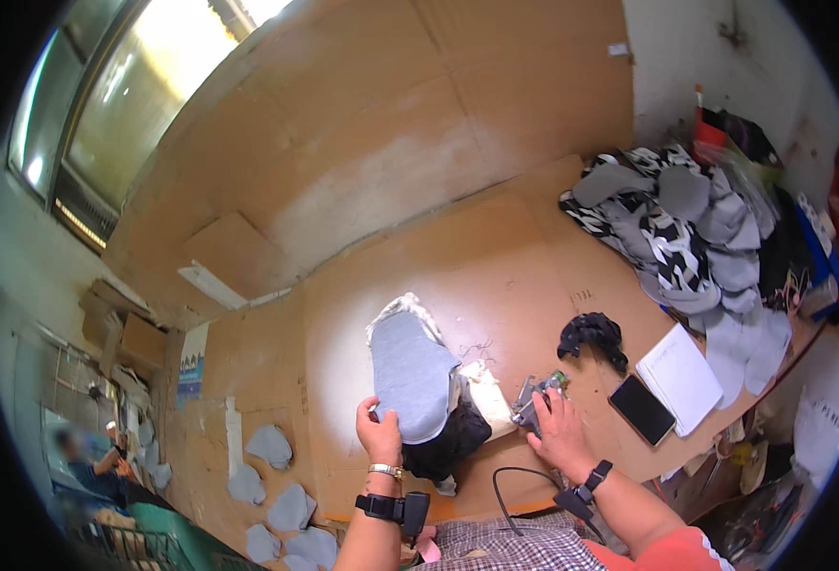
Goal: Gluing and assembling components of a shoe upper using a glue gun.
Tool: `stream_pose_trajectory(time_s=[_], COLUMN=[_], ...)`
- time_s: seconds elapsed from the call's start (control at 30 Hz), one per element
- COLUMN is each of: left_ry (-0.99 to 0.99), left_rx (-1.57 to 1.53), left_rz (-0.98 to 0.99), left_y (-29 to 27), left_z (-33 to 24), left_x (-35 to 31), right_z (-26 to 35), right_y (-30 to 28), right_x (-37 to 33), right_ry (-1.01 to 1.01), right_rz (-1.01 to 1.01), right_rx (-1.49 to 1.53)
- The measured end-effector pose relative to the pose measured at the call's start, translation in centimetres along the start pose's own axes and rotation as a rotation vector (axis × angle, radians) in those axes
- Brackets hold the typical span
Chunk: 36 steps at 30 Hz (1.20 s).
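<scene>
My left hand [380,436] pinches the near edge of a grey-blue sole-shaped fabric piece [408,376], thumb and fingers at its lower left. Fluffy white lining [410,306] shows round the far end of the piece. Bunched black cloth [451,441] lies under its near end, touching it. To its right is a cream cloth strip [488,400]. My right hand [558,433] lies over a small grey metal machine part [526,409] with a bit of green, its fingers curled on it. The palm hides much of that part.
A black cloth scrap [593,338], a phone [642,409] and a white notepad [680,381] lie to the right. Behind them is a heap of grey and patterned fabric pieces [672,224]. Several grey cut pieces [269,445] lie at left. Another person [106,471] sits far left.
</scene>
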<state>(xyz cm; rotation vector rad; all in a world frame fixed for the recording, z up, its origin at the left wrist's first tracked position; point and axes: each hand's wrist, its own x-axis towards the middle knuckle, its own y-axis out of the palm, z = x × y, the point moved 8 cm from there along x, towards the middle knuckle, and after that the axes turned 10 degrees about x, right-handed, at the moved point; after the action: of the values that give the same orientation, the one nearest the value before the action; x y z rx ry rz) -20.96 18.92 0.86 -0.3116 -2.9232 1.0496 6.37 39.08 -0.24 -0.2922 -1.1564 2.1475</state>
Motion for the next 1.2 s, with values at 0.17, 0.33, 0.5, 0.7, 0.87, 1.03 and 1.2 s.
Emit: stream_pose_trajectory(time_s=[0.17, 0.33, 0.5, 0.7, 0.87, 1.03, 1.2], left_ry=[-0.175, -0.189, -0.025, -0.012, 0.005, 0.046, 0.058], left_rx=[-0.243, -0.304, -0.381, -0.39, -0.362, -0.416, -0.47], left_rz=[0.137, 0.316, 0.297, 0.323, 0.281, 0.25, 0.214], left_y=[-1.2, -2.3, -4.4, -8.7, -12.8, -15.9, -17.6], left_z=[0.7, 2.2, 4.0, 8.3, 11.0, 11.5, 12.0], left_x=[-0.5, -1.5, -3.6, -7.6, -8.6, -8.4, -8.6], right_z=[-3.9, -11.6, -8.0, 6.9, 15.5, 21.6, 25.3], right_y=[-0.3, -2.5, -11.2, -17.9, -17.4, -17.0, -17.1], right_x=[-1.4, -3.8, -12.1, -22.2, -28.8, -32.0, -32.7], right_ry=[0.059, 0.339, 0.231, -0.05, -0.005, -0.052, -0.105], right_rz=[-0.187, -0.294, -0.538, -0.257, -0.102, 0.057, 0.107], right_rx=[0.381, 0.904, 1.131, 1.124, 0.82, 0.756, 0.757])
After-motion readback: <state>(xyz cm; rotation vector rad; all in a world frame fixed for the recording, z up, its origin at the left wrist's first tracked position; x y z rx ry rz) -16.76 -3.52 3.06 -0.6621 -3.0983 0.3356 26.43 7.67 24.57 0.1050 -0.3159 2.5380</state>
